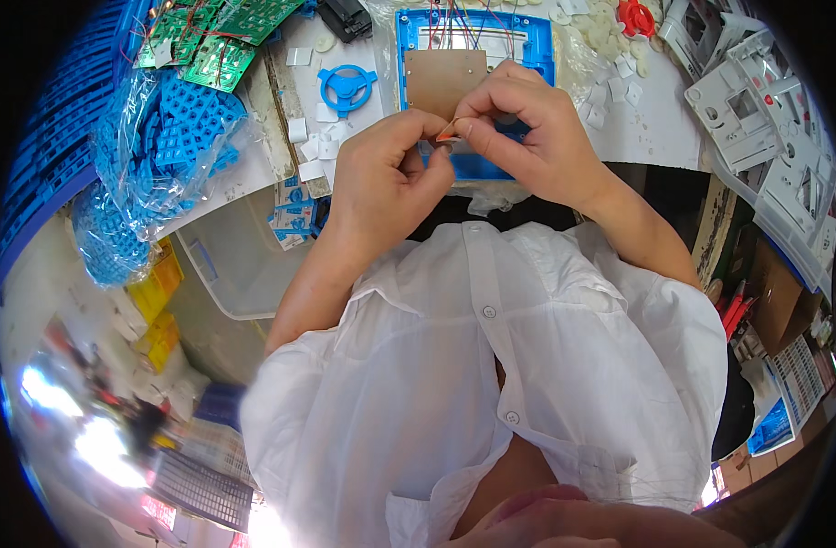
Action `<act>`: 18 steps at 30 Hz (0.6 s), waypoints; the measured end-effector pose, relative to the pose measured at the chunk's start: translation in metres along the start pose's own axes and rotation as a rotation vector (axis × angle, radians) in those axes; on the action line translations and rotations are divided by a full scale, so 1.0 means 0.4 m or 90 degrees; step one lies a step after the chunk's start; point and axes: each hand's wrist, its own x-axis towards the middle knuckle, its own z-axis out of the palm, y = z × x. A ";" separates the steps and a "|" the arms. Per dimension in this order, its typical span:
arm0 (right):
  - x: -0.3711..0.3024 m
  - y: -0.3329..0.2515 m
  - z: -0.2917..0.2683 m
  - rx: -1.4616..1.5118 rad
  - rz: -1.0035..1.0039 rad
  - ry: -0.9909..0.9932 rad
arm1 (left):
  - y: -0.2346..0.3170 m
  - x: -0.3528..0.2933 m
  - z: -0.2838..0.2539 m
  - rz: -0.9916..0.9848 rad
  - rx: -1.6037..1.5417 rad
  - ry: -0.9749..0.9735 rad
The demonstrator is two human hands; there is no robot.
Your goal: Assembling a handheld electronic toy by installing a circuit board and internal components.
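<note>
Head view: at the left, a blue plastic ring with three spokes [347, 89] lay near your left hand [374, 173], whose thumb and forefinger almost met at a thin orange sliver [447, 137]; whether they gripped it could not be told. The sliver sat between your two hands, neither clearly nearer, its long axis seeming to run across from one to the other. Just beyond lay a flat brown board [443, 80] over a blue plastic housing [546, 55]. Your right hand [547, 137] pinched the sliver's right end, thumb and forefinger closed
</note>
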 end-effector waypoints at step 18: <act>-0.003 0.002 0.005 0.022 0.006 0.013 | 0.014 0.010 0.016 0.007 0.018 0.027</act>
